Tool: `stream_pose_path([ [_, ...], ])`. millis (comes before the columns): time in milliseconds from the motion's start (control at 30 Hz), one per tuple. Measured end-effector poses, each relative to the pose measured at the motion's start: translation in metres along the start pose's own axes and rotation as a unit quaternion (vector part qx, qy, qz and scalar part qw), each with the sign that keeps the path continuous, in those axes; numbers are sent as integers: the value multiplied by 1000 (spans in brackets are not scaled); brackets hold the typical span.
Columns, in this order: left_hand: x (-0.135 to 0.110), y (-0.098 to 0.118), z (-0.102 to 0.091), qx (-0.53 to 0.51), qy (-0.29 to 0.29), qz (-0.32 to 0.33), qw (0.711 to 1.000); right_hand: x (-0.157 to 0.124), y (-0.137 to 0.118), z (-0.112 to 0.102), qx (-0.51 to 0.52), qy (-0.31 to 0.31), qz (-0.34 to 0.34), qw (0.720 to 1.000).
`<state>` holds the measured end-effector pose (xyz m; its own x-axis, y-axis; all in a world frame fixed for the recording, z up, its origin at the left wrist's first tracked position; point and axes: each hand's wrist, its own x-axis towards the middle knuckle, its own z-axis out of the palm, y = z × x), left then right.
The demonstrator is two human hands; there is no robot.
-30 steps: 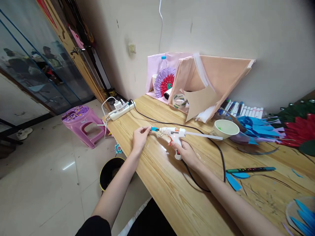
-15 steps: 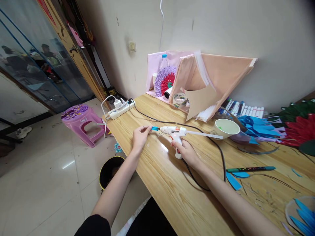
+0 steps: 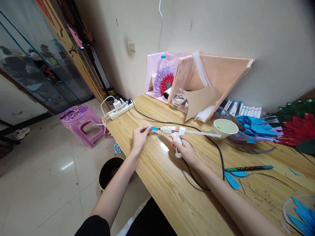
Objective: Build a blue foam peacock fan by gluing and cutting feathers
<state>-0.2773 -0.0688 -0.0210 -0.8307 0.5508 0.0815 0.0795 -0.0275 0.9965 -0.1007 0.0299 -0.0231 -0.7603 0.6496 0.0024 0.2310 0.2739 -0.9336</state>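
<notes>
Pinched between the fingertips of my left hand is a small blue strip, perhaps paper or ribbon. My right hand is wrapped round the handle of a white glue gun, its nozzle pointing left, close to the blue strip's right end. Whether nozzle and strip touch is too small to tell. A long glue stick juts from the back of the gun, its end near a white paper bowl. From the handle a black cord loops over the wooden table.
At the table's left end lies a power strip with plugs. Pink fabric-covered panels stand against the wall, with a tape roll below. A green pen and blue petals lie right. A bin and pink stool stand on the floor.
The view has shifted very slightly. The blue strip seems turned a little in my left fingertips, with its end still near the nozzle; my right hand keeps its hold on the glue gun.
</notes>
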Motion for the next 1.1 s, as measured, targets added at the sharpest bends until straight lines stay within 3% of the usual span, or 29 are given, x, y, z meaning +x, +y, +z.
stream_pose_path([
  [200,2,-2,-1,-5,17,5,1000,1,-3,-2,5,7,3,1000],
  [367,1,-2,-2,-7,19,5,1000,36,-10,-5,-120,98,-95,983],
  [400,0,-2,-1,-6,15,4,1000,46,-11,-4,-171,110,-107,973],
  [533,-4,1,4,-5,-11,-3,1000,76,-11,-1,-214,126,-117,961],
  [633,-12,6,12,-7,-53,-9,999,74,-12,-5,-233,129,-124,956],
  [800,-37,21,43,-36,-140,-55,988,10,-11,-42,-236,150,-128,952],
  [967,-71,40,104,-68,-249,-90,962,-90,6,-95,-145,184,-100,967],
  [1100,-104,48,152,-53,-349,-102,930,-151,23,-115,-106,243,-56,963],
])
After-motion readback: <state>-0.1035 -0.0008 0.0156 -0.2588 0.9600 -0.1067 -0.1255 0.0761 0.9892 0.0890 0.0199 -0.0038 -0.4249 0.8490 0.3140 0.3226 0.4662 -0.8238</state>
